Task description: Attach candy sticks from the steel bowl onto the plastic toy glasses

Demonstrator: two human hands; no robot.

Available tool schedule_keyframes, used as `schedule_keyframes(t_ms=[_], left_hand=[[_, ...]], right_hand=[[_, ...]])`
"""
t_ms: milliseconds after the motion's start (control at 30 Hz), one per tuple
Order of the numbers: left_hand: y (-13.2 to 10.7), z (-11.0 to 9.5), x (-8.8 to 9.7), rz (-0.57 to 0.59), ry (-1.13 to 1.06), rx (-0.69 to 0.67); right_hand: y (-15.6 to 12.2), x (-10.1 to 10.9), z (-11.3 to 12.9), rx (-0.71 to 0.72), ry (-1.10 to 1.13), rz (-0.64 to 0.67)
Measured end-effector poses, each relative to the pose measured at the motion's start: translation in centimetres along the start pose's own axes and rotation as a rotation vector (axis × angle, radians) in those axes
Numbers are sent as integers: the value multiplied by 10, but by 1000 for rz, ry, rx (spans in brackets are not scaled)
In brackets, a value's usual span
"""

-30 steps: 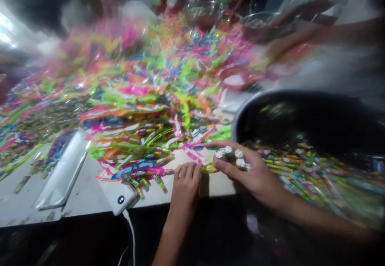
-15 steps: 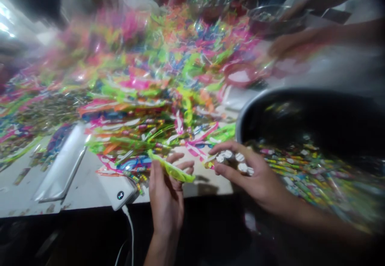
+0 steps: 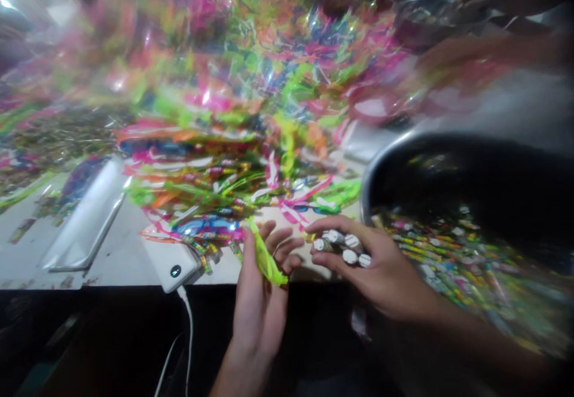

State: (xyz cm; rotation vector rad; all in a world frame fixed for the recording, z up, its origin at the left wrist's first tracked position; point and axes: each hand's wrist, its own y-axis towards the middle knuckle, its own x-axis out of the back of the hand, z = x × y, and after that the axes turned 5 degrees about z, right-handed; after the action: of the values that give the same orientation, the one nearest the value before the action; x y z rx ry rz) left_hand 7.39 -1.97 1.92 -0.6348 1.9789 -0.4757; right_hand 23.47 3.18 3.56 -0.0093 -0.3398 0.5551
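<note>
Because your left hand (image 3: pixel 260 301) holds the yellow-green piece (image 3: pixel 268 259) lightly, between the thumb and half-curled fingers at the lower centre of the frame, it could slip out near the front edge of the table (image 3: pixel 123 253) and fall. Your right hand (image 3: pixel 381 268), right of centre, has its fingers closed around white-ended tubes (image 3: pixel 350 255); should that grip slacken, their round sides would probably let them roll apart. Catching the white cable (image 3: pixel 189 325) at the lower left with your forearm might drag the pale, box-shaped device (image 3: pixel 173 265) off the edge.

The yellow-green piece looks thin, narrow and pliable, like soft plastic. The tubes show flat, round ends. Glossy neon strips (image 3: pixel 192 140) lie tangled across the middle, while slender, multicoloured sticks (image 3: pixel 448 259) fill the smooth-rimmed dark basin (image 3: pixel 368 182) at the right. Blur hides the upper frame's finer textures.
</note>
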Motion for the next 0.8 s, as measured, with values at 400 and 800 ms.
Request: schedule_keyframes(t_ms=[400,800], left_hand=[[-8,0,15,237,265,-172],[-14,12,14,159,519,-490]], right_hand=[[1,0,3,-52,42,-16],[0,2,3,-79,-40,-20]])
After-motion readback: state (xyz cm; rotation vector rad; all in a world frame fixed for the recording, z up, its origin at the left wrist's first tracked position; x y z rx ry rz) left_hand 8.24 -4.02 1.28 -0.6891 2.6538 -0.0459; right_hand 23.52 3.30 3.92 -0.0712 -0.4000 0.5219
